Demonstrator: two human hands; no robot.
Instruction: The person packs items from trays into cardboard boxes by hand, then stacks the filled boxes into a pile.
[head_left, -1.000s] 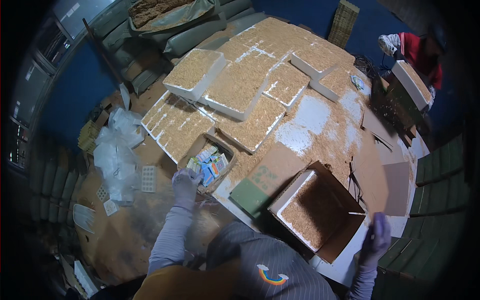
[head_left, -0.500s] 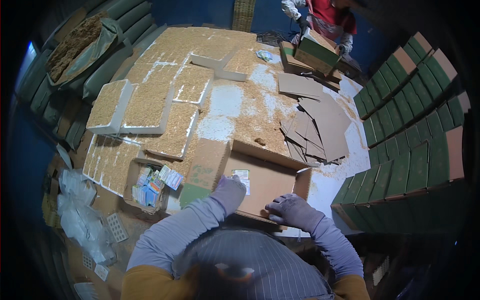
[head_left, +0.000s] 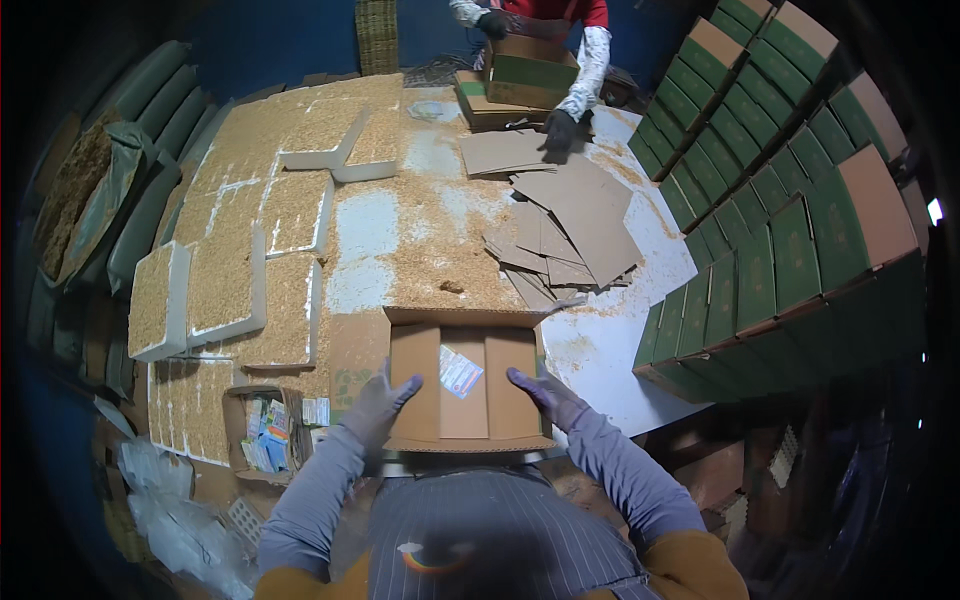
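An open cardboard box [head_left: 512, 405] lies at the table's near edge, in front of my apron. Its left and right flaps are folded inward, leaving a gap in the middle. In that gap a printed leaflet [head_left: 461, 371] rests at a tilt. My gloved left hand [head_left: 375, 405] grips the box's left side, thumb over the flap. On the opposite side my gloved right hand [head_left: 552, 394] holds it the same way. The outer fingers of both hands are partly hidden.
To the left stands a small carton of packets and leaflets [head_left: 266, 432]. Beyond it are white trays of shavings [head_left: 225, 285]. Flat cardboard sheets [head_left: 590, 222] lie ahead, green boxes [head_left: 790, 260] stack up on the right. A co-worker's gloved hand [head_left: 560, 133] touches the sheets across the table.
The box's side flaps have folded inward, and both my hands have shifted to its sides. My left hand has left the leaflet. The co-worker has set down a box and reached toward the sheets.
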